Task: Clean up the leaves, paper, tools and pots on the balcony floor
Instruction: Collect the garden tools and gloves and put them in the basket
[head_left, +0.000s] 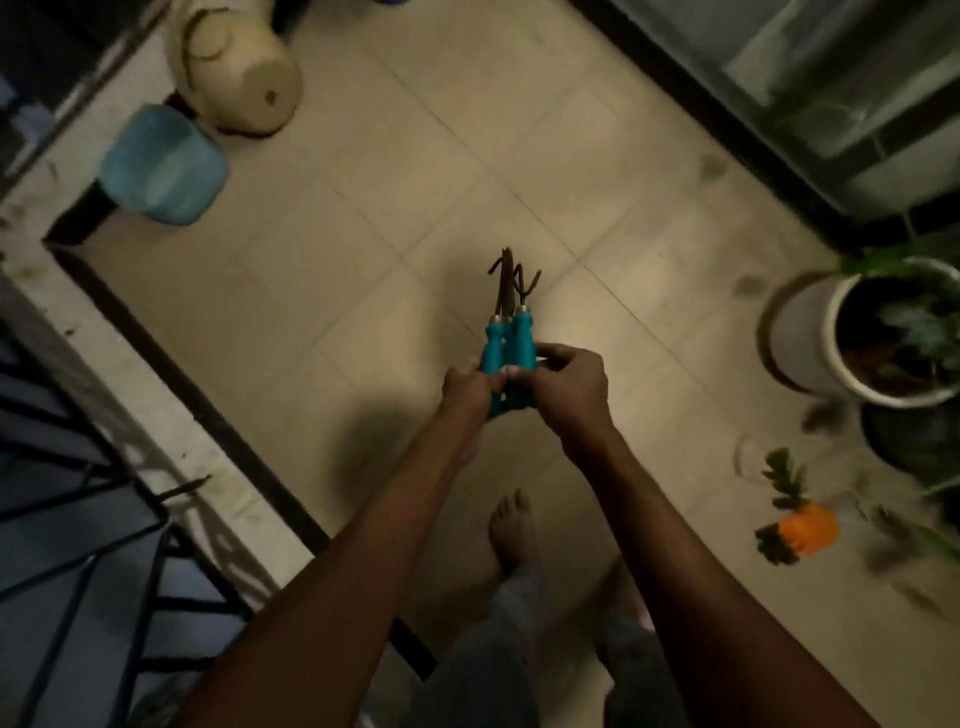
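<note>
Both my hands hold a bundle of small garden tools (511, 332) with teal handles and dark metal heads, pointing away from me above the tiled floor. My left hand (467, 387) grips the handles from the left. My right hand (569, 384) pinches them from the right. A beige pot (244, 73) lies tipped on its side at the far left, with a blue pot (163, 166) next to it. Dark leaves (826, 415) are scattered on the floor at the right.
A white pot with a green plant (810, 343) stands at the right, a dark pot behind it. A small orange pot with a plant (808, 527) lies on the floor. A black railing (78, 519) and ledge run along the left. My bare foot (511, 530) is below.
</note>
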